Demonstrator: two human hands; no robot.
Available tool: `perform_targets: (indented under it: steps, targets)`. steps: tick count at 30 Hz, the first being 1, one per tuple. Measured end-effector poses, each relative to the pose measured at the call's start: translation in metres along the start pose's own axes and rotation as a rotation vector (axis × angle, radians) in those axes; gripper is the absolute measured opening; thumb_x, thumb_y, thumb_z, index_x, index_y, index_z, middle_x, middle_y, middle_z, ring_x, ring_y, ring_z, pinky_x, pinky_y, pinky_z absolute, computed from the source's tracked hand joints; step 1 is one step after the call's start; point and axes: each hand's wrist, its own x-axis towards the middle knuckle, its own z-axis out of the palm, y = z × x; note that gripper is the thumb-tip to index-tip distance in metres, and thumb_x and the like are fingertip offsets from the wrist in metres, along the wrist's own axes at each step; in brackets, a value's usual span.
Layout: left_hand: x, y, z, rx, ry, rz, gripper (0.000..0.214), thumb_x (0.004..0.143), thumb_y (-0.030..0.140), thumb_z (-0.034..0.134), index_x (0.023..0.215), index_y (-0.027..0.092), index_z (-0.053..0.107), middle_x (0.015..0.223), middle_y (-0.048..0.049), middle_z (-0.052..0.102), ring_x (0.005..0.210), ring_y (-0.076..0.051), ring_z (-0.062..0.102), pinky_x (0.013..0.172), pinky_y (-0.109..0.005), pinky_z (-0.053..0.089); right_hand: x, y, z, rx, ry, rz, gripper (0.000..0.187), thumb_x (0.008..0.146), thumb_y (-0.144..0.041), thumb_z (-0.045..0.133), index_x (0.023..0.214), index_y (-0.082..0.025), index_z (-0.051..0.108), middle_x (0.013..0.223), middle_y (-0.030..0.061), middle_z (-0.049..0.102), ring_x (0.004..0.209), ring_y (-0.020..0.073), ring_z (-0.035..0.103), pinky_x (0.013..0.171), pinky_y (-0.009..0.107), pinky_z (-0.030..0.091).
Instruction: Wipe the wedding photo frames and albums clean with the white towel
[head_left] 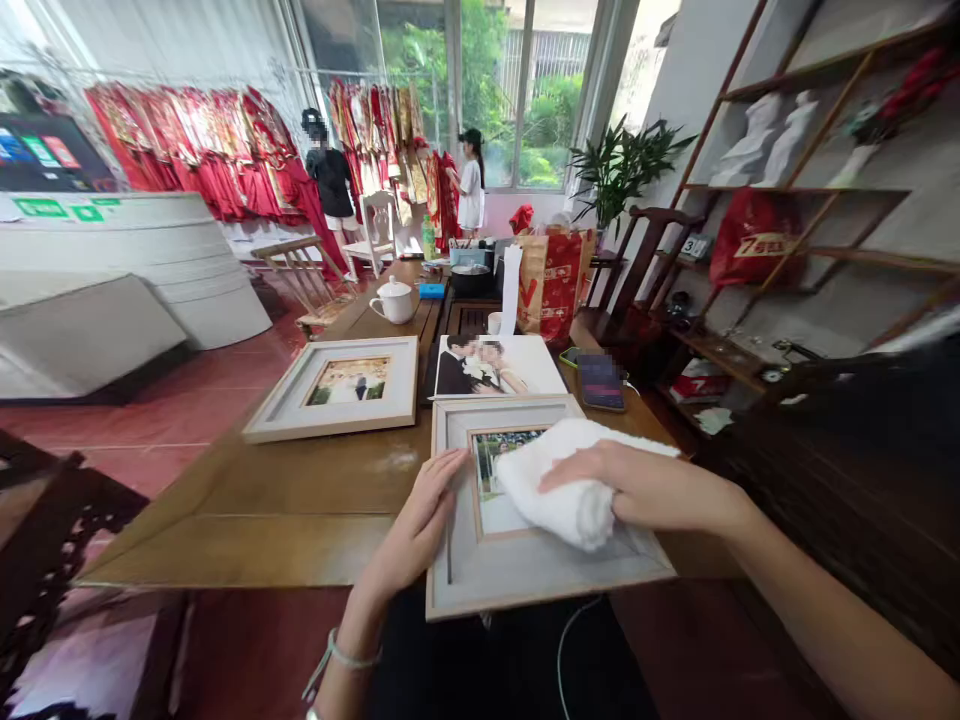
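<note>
A white picture frame (452,570) with a wooden edge and a small photo inside lies before me, its near edge reaching past the table's front edge. My left hand (427,510) grips its left side, fingers lying over the border. Bunched in my right hand (615,475) is a white towel (559,505), pressed on the frame's glass and covering the right part of the photo. A second picture frame (405,385) lies on the table to the left. Just behind the near frame is a large print (536,365) of a couple.
On the wooden table (300,500) stand a white lidded teapot (394,300), a blue box (431,291), a red and brown paper bag (555,285) and a phone (600,383). Chairs flank the table. Two people (471,185) are by racks of red garments (202,150); shelves (817,190) line the right.
</note>
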Motion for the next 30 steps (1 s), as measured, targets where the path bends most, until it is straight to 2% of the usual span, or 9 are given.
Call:
perform_targets:
  steps: [3,6,9,12,15,19,25,27,30]
  targets:
    - [-0.001,0.002,-0.001,-0.003,0.0,-0.014,0.043,0.099,0.026,0.03,0.141,0.03,0.038,0.148,-0.0053,0.035,0.139,-0.025,0.024,0.117,-0.047,0.017,0.026,0.007,-0.008,-0.195,0.198,0.065,0.067,0.059,0.005,0.042,0.117,-0.022,0.064,0.122,0.0037,0.065,0.117,0.0231,0.055,0.106,0.043,0.031]
    - [-0.002,0.001,-0.001,-0.006,0.007,-0.005,0.043,0.099,0.025,0.03,0.14,0.03,0.038,0.147,-0.0058,0.036,0.138,-0.024,0.026,0.117,-0.048,0.018,0.065,0.012,-0.004,-0.342,0.297,-0.006,0.071,0.058,0.008,0.042,0.12,-0.021,0.061,0.128,0.0059,0.061,0.125,0.0248,0.048,0.111,0.056,0.014]
    - [-0.002,-0.003,0.0,-0.018,0.036,0.035,0.042,0.098,0.023,0.032,0.139,0.031,0.04,0.145,-0.0061,0.038,0.137,-0.024,0.027,0.116,-0.047,0.02,0.106,0.016,0.009,-0.384,0.264,-0.136,0.071,0.06,0.009,0.042,0.124,-0.019,0.058,0.13,0.0062,0.059,0.13,0.0243,0.043,0.112,0.058,0.01]
    - [-0.002,-0.005,0.001,-0.041,0.071,0.072,0.04,0.098,0.022,0.034,0.135,0.03,0.045,0.142,-0.0065,0.042,0.135,-0.023,0.031,0.114,-0.047,0.024,0.122,0.021,0.023,-0.351,0.202,-0.165,0.07,0.062,0.01,0.04,0.124,-0.016,0.058,0.129,0.0083,0.059,0.131,0.0234,0.042,0.112,0.054,0.016]
    - [-0.001,-0.003,0.0,-0.045,0.052,0.06,0.038,0.098,0.022,0.033,0.131,0.028,0.051,0.136,-0.0078,0.049,0.132,-0.024,0.035,0.113,-0.048,0.027,0.105,0.024,0.031,-0.287,0.197,-0.089,0.069,0.061,0.011,0.039,0.122,-0.015,0.059,0.127,0.0106,0.061,0.129,0.0235,0.044,0.111,0.05,0.022]
    - [0.0,0.003,-0.002,-0.034,0.043,-0.008,0.039,0.098,0.023,0.032,0.132,0.027,0.051,0.136,-0.0075,0.05,0.132,-0.024,0.036,0.113,-0.047,0.026,0.051,0.026,0.034,-0.154,0.136,0.031,0.073,0.056,0.01,0.037,0.119,-0.017,0.063,0.126,0.0093,0.061,0.127,0.0242,0.047,0.11,0.046,0.027]
    - [0.0,0.003,-0.001,-0.026,0.046,-0.018,0.04,0.098,0.025,0.032,0.134,0.029,0.049,0.139,-0.0061,0.047,0.134,-0.024,0.033,0.114,-0.048,0.024,-0.011,0.027,0.003,0.102,-0.064,0.025,0.065,0.065,0.004,0.042,0.115,-0.031,0.067,0.12,-0.0041,0.066,0.113,0.021,0.059,0.102,0.035,0.04]
    - [0.0,0.005,-0.001,-0.021,0.035,-0.026,0.04,0.098,0.025,0.032,0.135,0.028,0.047,0.14,-0.0063,0.046,0.134,-0.024,0.032,0.115,-0.048,0.023,-0.013,0.03,-0.009,0.104,-0.02,0.046,0.06,0.067,0.001,0.045,0.112,-0.03,0.068,0.118,-0.0043,0.067,0.111,0.0219,0.06,0.099,0.034,0.043]
    - [0.0,0.008,-0.002,-0.02,0.023,-0.046,0.04,0.098,0.025,0.032,0.135,0.028,0.047,0.141,-0.0065,0.044,0.135,-0.023,0.031,0.115,-0.047,0.022,0.001,0.032,-0.013,-0.004,0.206,0.153,0.062,0.064,0.003,0.044,0.113,-0.026,0.069,0.12,-0.0012,0.066,0.114,0.0243,0.058,0.101,0.036,0.041]
